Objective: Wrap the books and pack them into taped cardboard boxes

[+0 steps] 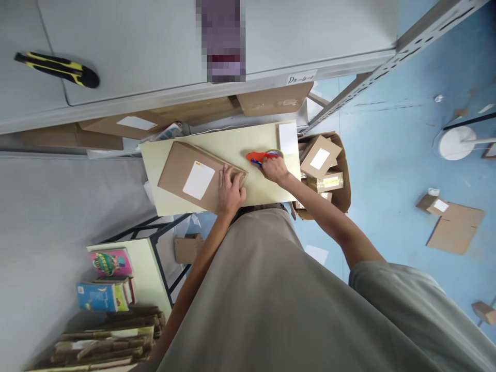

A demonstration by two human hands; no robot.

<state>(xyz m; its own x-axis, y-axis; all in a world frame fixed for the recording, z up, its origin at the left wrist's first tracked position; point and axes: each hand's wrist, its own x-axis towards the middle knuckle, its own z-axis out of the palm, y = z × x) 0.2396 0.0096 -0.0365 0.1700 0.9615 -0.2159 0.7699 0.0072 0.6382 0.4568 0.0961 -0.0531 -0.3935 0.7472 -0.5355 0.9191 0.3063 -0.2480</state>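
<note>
A flat brown cardboard box (pixel 176 170) with a white label lies at an angle on the pale yellow table (pixel 261 194). My left hand (pixel 230 192) rests on the box's right end, fingers apart, the fingertips near its edge. To the right of the box, my right hand (pixel 274 168) is closed round a red and blue tape dispenser (pixel 256 156), which is held just over the table or on it; the gap is too small to tell. Part of the tape roll shows beyond the fingers. A stack of white labels (pixel 287 137) lies at the table's back right corner.
Right of the table stands a large carton (pixel 344 194) holding several small boxes. A grey shelf (pixel 155 46) crosses above the far edge, with a black and yellow cutter (pixel 58 68) on it. Books (pixel 96 296) and stacked cardboard (pixel 108 341) are at lower left.
</note>
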